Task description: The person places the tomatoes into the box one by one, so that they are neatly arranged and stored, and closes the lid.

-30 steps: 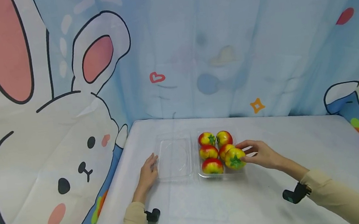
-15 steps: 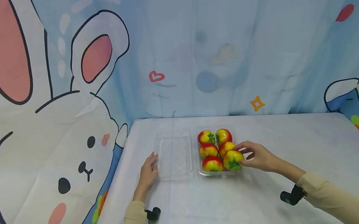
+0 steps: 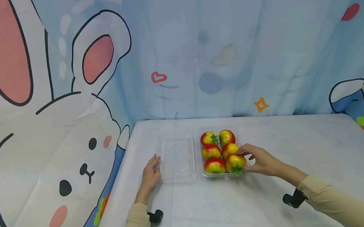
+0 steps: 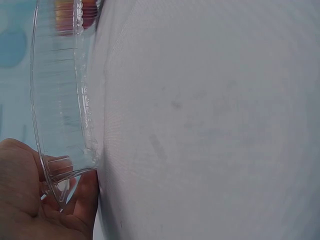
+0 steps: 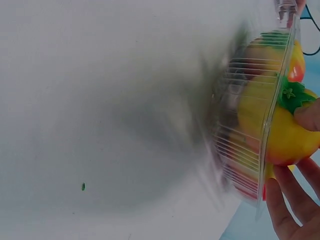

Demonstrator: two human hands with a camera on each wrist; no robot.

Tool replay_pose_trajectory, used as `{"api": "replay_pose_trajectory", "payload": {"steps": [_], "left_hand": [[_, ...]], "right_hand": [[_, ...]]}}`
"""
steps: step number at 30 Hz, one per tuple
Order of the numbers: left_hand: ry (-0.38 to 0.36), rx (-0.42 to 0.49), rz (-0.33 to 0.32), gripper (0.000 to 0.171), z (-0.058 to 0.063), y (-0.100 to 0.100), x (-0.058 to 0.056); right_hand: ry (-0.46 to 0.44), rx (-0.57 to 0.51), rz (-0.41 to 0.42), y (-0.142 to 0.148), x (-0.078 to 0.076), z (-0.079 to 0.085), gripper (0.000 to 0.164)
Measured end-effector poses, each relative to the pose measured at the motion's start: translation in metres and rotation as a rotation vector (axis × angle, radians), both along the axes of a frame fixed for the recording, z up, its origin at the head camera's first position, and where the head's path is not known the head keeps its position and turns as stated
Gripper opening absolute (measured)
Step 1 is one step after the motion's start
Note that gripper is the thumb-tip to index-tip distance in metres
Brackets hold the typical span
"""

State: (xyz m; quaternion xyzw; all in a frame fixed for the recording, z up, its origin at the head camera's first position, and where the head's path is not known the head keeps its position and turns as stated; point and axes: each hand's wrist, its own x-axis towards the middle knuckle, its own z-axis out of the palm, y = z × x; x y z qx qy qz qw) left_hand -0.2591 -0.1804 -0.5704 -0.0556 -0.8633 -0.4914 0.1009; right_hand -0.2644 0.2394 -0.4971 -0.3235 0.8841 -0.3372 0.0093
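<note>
A clear plastic clamshell box lies opened flat on the white table. Its right half, the tray (image 3: 221,175), holds several glossy red-and-yellow fruits (image 3: 211,151) with green leafy tops, set in two columns. At the tray's near right corner, my right hand (image 3: 258,160) holds a fruit (image 5: 295,132) between thumb and fingers. That fruit sits partly below the rim, its green top facing toward me. My left hand (image 3: 150,174) is at the left edge of the clear lid (image 3: 176,159). In the left wrist view, its thumb and fingers pinch the lid's corner (image 4: 65,175).
The white table (image 3: 279,199) extends to the right and in front of the box. A blue printed curtain (image 3: 174,47) hangs behind it, and a rabbit figure (image 3: 72,159) covers the cloth at left. Each wrist carries a small black camera (image 3: 155,217).
My right hand has moved slightly left and lowered the fruit into the tray's near right corner, its green top tipping downward. My left hand has stayed at the lid.
</note>
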Motion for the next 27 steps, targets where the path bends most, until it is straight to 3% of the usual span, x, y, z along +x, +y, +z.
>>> {"api": "replay_pose_trajectory", "payload": {"steps": [4, 10, 12, 20, 27], "left_hand": [[-0.003, -0.001, -0.001, 0.046, 0.0, 0.0, 0.001], [0.015, -0.01, 0.004, 0.045, 0.001, 0.002, 0.003], [0.017, -0.009, 0.004, 0.045, 0.002, 0.003, 0.004], [0.012, 0.0, 0.011, 0.045, 0.004, 0.003, 0.003], [-0.029, 0.032, 0.037, 0.049, 0.003, 0.004, 0.002]], "right_hand": [[0.065, 0.084, 0.005, -0.002, 0.003, 0.005, 0.045], [0.272, 0.276, 0.007, -0.008, 0.006, 0.009, 0.042], [0.301, 0.3, 0.005, -0.01, 0.007, 0.009, 0.041], [0.23, 0.29, -0.033, -0.011, 0.006, 0.007, 0.04], [0.161, 0.17, -0.017, -0.003, 0.007, 0.003, 0.045]]}}
